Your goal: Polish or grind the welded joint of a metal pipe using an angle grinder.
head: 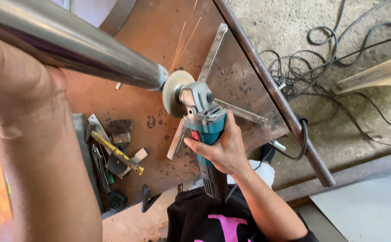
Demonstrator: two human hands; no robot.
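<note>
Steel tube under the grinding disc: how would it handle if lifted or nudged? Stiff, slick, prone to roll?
The steel tube looks rigid: it runs straight and unsupported to its end. Its polished round surface would probably feel slippery and let it roll on the rusty table. Likely heavy for its length; the left hand braces it while the right hand grinds.

We see no packages, labels, signs or screens anywhere in this view. The only printed mark is a pink graphic shape on the black cloth garment (213,222) at six o'clock, low in the frame; what it depicts cannot be told.
</note>
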